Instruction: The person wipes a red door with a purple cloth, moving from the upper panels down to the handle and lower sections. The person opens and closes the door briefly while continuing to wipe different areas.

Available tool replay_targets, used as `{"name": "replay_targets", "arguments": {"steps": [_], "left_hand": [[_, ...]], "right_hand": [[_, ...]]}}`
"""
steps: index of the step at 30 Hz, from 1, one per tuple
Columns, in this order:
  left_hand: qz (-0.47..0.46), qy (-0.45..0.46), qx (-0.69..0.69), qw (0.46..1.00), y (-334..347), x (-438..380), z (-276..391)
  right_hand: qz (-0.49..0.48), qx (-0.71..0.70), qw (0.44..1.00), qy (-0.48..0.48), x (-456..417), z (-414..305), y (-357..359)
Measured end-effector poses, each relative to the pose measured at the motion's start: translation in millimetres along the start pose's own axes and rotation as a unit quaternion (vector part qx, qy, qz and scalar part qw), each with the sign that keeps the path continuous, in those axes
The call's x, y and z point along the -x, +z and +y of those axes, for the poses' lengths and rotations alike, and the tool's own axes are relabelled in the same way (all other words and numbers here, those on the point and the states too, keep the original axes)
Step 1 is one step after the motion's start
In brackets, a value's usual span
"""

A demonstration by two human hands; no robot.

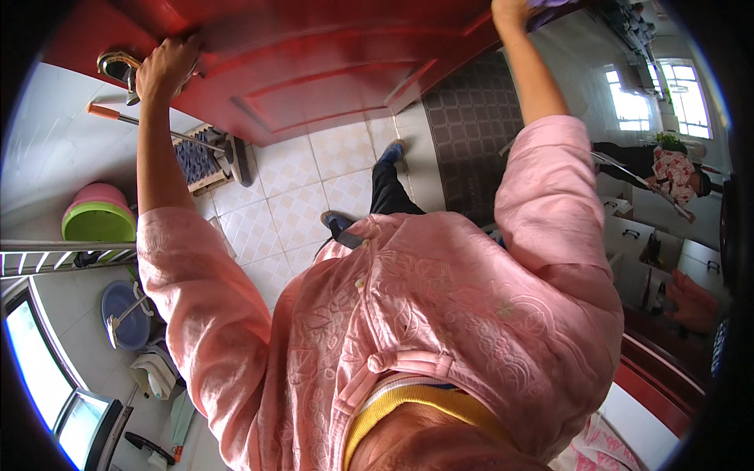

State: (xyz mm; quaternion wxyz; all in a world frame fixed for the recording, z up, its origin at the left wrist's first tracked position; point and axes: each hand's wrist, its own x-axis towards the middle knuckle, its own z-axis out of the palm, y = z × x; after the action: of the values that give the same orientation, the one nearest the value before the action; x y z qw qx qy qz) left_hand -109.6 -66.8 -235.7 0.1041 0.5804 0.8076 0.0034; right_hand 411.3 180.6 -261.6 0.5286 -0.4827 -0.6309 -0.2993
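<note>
A red panelled door [330,65] spans the top of the head view. My left hand [168,68] is closed over the metal door handle [118,62] near the door's left end; the hand hides part of the handle. At the upper right, my right hand [511,10] holds a purple cloth [548,5] against the door's far edge. The top rim of the view cuts off part of this hand and the cloth, so its fingers are not fully visible.
A broom [235,162] with an orange-ended handle leans near a slatted mat [200,159]. Green and pink basins [97,218] stand left, above a metal rack [65,250]. A dark mat [471,123] lies right of the tiled floor [300,194]. Another person [674,173] holds a long pole farther right.
</note>
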Motion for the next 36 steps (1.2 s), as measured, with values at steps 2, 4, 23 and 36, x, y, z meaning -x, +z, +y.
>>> {"name": "replay_targets", "arguments": {"steps": [2, 4, 23, 36], "left_hand": [[0.001, -0.006, 0.005, 1.0, -4.8, -3.4, 4.9], [0.047, -0.03, -0.012, 0.998, 3.5, 0.1, -1.4], [0.115, -0.13, 0.013, 0.985, 7.6, 51.0, 3.1], [0.128, -0.075, 0.006, 0.989, 1.7, 25.6, 26.3]], "right_hand": [[-0.064, 0.017, 0.997, 0.038, 47.5, 5.5, 1.0], [-0.121, 0.011, 0.992, 0.025, 77.7, -24.8, -16.1], [-0.5, -0.47, 0.496, -0.532, -110.7, -339.3, -304.0], [-0.274, -0.48, 0.583, -0.595, -117.2, -372.8, -361.0]]}}
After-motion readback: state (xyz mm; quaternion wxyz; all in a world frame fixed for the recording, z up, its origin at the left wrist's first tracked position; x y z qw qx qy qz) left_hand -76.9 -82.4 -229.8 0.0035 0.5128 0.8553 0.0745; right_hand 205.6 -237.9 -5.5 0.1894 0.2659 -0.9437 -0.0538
